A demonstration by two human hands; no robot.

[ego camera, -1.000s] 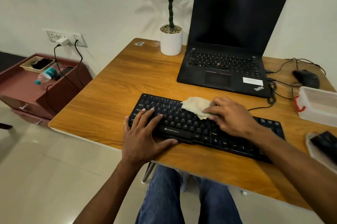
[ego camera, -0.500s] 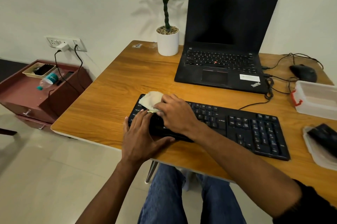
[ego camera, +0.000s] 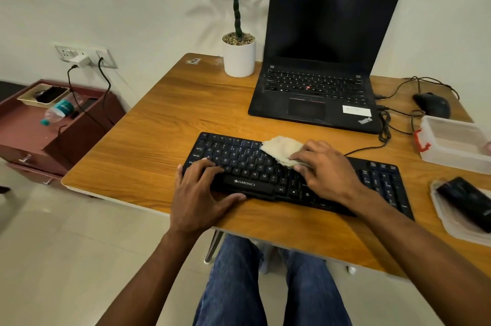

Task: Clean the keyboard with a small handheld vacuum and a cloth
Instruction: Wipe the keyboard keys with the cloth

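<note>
Head view looks down on a wooden worktop (ego camera: pixel 159 145) where a black corded keyboard (ego camera: pixel 265 169) lies near the front edge. Left hand (ego camera: pixel 199 198) rests flat on the keyboard's left end, fingers (ego camera: pixel 210 166) straight across the keys, thumb along the front edge. Right hand (ego camera: pixel 328 170) presses a crumpled pale cloth (ego camera: pixel 281 149) onto the middle keys, its fingers curled over the cloth's near edge. Behind stand an open black laptop (ego camera: pixel 318 60) and a white potted plant (ego camera: pixel 239 57).
</note>
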